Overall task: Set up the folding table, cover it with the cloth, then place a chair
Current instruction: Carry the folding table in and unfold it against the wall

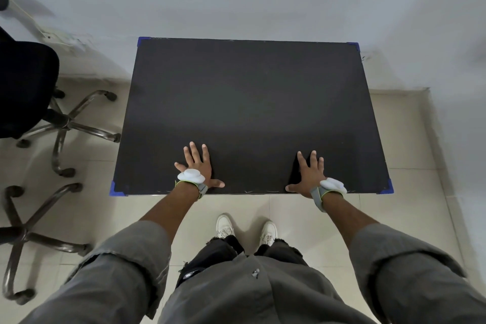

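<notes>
1. The folding table (249, 113) stands upright against the wall, its dark top level and bare, with blue caps on the corners. Its legs are hidden under the top, so I take the unfolding to be done.
2. The left hand (198, 166) and the right hand (310, 175) lie flat on the top by the near edge, fingers spread, holding nothing. Each sits in from its near corner, as if pressing to test steadiness.
3. No cloth is anywhere in sight, so the covering is not yet done.
4. A black office chair (23, 87) waits on the floor off the table's left edge, near but apart from it. A second wheeled base (26, 237) sits closer to the person. Placing a chair comes last.
</notes>
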{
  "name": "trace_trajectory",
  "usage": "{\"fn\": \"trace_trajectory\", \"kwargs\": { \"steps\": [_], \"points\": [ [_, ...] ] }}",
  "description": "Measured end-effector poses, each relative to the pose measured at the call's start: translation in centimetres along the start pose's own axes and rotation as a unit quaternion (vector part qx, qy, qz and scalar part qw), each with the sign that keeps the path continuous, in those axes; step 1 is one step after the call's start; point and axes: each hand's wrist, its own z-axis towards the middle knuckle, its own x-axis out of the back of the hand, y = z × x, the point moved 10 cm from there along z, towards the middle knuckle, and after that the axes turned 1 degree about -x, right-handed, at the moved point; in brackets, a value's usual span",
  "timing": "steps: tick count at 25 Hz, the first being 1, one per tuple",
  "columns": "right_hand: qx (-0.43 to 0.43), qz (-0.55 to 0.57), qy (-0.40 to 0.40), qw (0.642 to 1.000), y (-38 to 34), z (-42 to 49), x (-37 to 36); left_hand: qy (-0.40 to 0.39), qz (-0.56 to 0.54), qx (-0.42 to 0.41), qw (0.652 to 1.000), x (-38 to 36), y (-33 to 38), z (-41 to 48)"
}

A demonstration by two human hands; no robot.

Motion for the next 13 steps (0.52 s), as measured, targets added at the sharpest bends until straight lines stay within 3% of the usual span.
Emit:
{"fn": "trace_trajectory", "kwargs": {
  "steps": [13],
  "points": [
    [0.010,-0.017,-0.010,1.000,-1.1,1.0,1.2,0.003,0.004,0.003,1.000,1.1,-0.1,1.7]
  ]
}}
